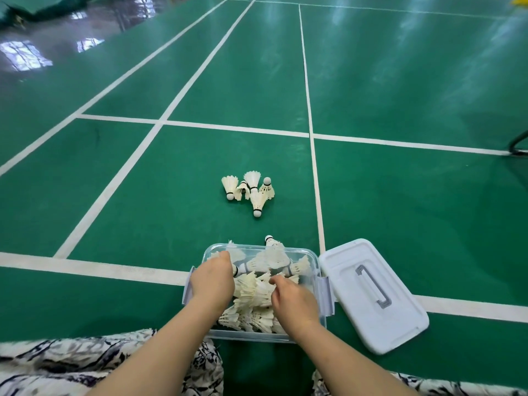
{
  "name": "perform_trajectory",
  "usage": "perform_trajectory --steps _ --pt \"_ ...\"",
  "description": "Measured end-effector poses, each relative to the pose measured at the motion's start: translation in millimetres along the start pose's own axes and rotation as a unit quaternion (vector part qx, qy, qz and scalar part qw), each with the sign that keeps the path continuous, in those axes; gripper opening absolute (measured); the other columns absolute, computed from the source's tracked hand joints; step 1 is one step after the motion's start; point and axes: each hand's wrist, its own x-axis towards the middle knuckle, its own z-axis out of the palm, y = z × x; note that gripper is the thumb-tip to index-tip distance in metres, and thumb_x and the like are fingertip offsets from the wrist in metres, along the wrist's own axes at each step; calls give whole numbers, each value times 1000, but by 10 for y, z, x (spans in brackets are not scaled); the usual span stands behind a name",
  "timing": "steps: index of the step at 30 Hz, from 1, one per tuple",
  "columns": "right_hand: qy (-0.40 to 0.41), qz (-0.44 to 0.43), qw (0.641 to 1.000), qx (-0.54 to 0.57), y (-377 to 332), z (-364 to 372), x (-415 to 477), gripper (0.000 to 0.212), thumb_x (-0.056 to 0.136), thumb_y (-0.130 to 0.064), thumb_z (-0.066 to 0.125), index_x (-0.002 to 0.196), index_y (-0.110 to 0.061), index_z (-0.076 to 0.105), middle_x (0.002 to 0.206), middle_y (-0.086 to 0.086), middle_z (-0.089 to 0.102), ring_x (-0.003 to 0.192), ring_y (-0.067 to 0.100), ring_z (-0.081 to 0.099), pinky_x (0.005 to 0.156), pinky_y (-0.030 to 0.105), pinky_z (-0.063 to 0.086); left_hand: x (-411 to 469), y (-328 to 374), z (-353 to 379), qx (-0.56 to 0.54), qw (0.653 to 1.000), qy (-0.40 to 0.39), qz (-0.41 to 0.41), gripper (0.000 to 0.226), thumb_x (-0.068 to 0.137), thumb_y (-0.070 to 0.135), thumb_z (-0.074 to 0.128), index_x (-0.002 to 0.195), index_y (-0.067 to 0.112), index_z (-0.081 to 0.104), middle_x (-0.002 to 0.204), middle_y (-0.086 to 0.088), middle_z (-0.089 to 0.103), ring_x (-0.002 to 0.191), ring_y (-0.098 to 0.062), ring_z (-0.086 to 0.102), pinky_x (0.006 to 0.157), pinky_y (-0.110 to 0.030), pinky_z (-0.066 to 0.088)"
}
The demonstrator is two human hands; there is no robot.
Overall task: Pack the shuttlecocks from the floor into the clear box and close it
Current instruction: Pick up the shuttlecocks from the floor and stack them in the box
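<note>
The clear box point(313, 260) stands open on the green court floor right in front of me, heaped with white feather shuttlecocks point(254, 292). Both my hands are down inside it, palms on the pile. My left hand point(212, 282) presses on the left side, fingers curled toward the far wall. My right hand point(294, 298) rests on the right side, its fingers hidden among the feathers. One shuttlecock point(273, 250) sticks up over the box's far rim. A small cluster of several shuttlecocks point(251, 191) lies on the floor beyond the box.
The box's pale lid point(371, 292), handle up, lies on the floor touching the box's right side. White court lines cross the floor. A dark curved frame point(518, 145) shows at the right edge. My patterned clothing point(85, 364) fills the bottom.
</note>
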Motion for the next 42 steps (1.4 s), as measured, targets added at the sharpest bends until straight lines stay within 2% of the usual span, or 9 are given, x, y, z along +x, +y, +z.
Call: perform_trajectory --steps 6,12,16,21,25,29,36,39,42 --pt "-6 13 1000 10 43 46 18 35 95 -21 34 126 -23 49 123 0 63 96 27 62 75 34 50 93 -3 47 47 997 -59 -5 33 86 6 39 117 11 47 111 -8 64 100 -28 62 69 -33 43" --pt "2 -5 1000 15 -4 74 48 35 95 -21 35 126 -23 51 121 1 64 97 28 62 76 32 49 134 -182 366 -59 992 -98 -50 34 83 2 36 109 12 55 106 -8 66 99 -24 59 86 -33 45" --pt "-12 7 1000 24 46 93 33 34 94 -21 35 124 -22 52 119 2 64 98 28 61 78 34 50 159 -193 500 -137 979 -130 -76 26 85 3 43 105 9 58 106 -9 66 84 -21 53 75 -29 44" --pt "-40 7 999 20 53 83 24 36 94 -21 35 125 -25 51 125 1 61 102 28 60 81 34 48 82 -184 670 -169 964 -189 -80 25 87 7 47 111 10 55 107 -9 66 94 -23 61 78 -32 52" --pt "-35 9 999 31 24 60 21 36 94 -21 35 126 -25 50 124 1 62 101 27 61 80 33 48 78 -159 592 -170 968 -172 -65 28 90 19 48 116 9 51 113 -10 64 97 -24 60 80 -32 49" --pt "6 41 996 83 -9 -48 78 32 94 -22 37 120 -27 55 109 0 68 87 21 63 72 32 51 172 -154 280 -137 985 -95 -34 29 92 29 44 113 12 53 109 -10 66 99 -26 59 79 -32 46" --pt "100 104 972 188 -33 -568 590 30 92 -19 39 115 -22 58 102 5 69 86 26 61 72 33 47 691 26 -380 -265 963 -27 30 27 93 30 46 105 13 62 102 -8 70 92 -24 62 78 -31 46" --pt "79 120 971 191 42 -743 950 31 93 -20 40 120 -19 54 104 6 67 84 24 57 72 31 44 1051 32 -454 -306 951 -43 18 28 93 33 47 107 14 61 106 -8 69 96 -25 63 85 -32 47" --pt "33 144 972 182 157 -785 1368 34 94 -23 41 126 -16 48 112 9 64 89 25 55 77 31 42 1449 26 -414 -312 947 -72 -4 30 93 36 46 113 17 56 110 -10 67 96 -27 62 79 -30 46"
